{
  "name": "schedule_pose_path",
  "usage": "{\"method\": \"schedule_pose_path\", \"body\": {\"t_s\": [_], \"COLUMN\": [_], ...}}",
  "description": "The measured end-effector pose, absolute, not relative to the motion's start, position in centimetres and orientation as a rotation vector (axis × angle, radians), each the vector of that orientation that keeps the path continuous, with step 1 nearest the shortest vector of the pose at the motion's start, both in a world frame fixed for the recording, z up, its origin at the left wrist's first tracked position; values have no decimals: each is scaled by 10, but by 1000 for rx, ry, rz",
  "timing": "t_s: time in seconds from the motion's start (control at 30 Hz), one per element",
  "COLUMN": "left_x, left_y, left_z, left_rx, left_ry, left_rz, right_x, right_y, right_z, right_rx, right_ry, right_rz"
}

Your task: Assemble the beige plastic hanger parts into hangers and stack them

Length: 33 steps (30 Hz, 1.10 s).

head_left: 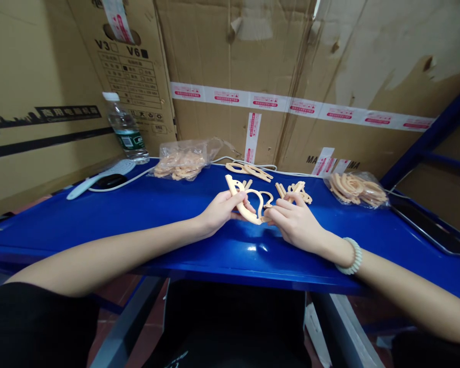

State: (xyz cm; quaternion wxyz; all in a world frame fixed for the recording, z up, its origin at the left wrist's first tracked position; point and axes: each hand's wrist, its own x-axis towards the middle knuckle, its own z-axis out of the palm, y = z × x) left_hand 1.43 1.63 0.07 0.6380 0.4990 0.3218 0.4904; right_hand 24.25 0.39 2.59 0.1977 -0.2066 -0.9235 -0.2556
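Note:
A beige plastic folding clothes hanger [252,214], with a curved arm and a looped part, is held between my hands just above the blue table. My left hand [223,208] closes around the left side of its curved arm, thumb on top. My right hand [297,221] pinches its lower right end; the fingertips hide part of that joint. A small beige hook [268,197] shows behind, between my hands. Past my right fingers lies a group of loose beige pieces [302,189]. More flat beige parts [253,171] lie farther back.
Clear bags of beige parts lie at the left [182,162] and right [354,189]. At the back left stand a water bottle [125,130], a pale hairbrush [99,179] and a black mouse [112,180]. A phone [433,225] lies right. Cardboard [230,56] walls the table's back.

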Motion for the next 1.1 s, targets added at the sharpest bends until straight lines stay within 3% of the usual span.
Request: {"method": "schedule_pose_path", "body": {"t_s": [0.2, 0.43, 0.67, 1.1], "left_x": [16, 15, 14, 14], "left_y": [14, 17, 17, 17], "left_z": [7, 0, -7, -1], "left_rx": [952, 1099, 1128, 1056], "left_ry": [832, 847, 817, 850], "left_rz": [1183, 1123, 1084, 1080], "right_x": [256, 297, 291, 284], "right_y": [15, 62, 73, 65], "right_z": [33, 44, 22, 24], "right_rx": [-528, -769, -856, -940], "right_ry": [-2554, -2449, -2563, -2697], "right_rz": [-839, -391, -112, -220]}}
